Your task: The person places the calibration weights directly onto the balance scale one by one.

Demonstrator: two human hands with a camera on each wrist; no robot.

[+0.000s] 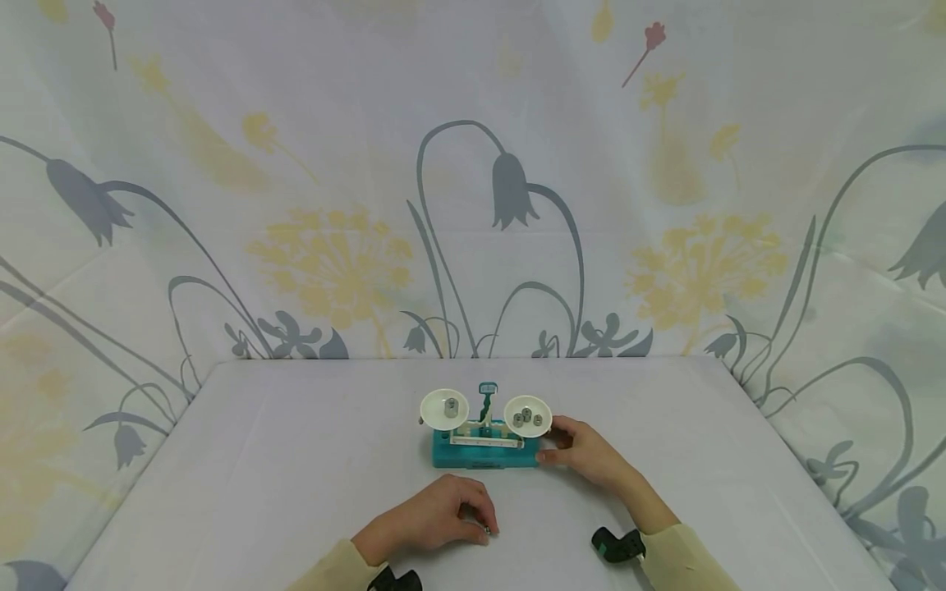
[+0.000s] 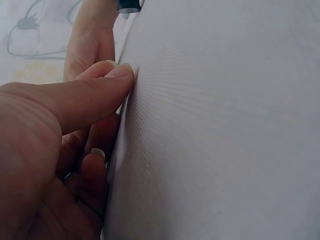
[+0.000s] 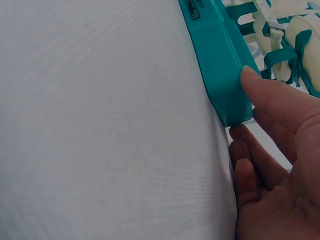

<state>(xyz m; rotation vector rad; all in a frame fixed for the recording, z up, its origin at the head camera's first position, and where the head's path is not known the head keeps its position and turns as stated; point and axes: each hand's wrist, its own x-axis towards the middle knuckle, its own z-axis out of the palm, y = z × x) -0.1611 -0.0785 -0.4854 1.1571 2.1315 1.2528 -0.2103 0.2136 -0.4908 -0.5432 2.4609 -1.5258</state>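
Note:
A toy balance scale with a teal base (image 1: 484,456) and two cream pans stands mid-table. Its left pan (image 1: 430,419) bears one metal weight (image 1: 452,407); the right pan (image 1: 545,417) bears a few smaller weights (image 1: 526,414). At the base's right end my right hand (image 1: 591,454) grips it, thumb on the front and fingers round the back, as the right wrist view also shows. In front of the scale, my left hand (image 1: 443,513) pinches a small metal piece (image 1: 487,531) close to the tabletop. The fingers mostly hide that piece, and the left wrist view does not show it.
White cloth covers the table (image 1: 296,443). Behind it hangs a flower-printed curtain (image 1: 473,271), which also runs along both sides. A black wrist camera (image 1: 617,545) sits at the right cuff, another (image 1: 395,579) at the left.

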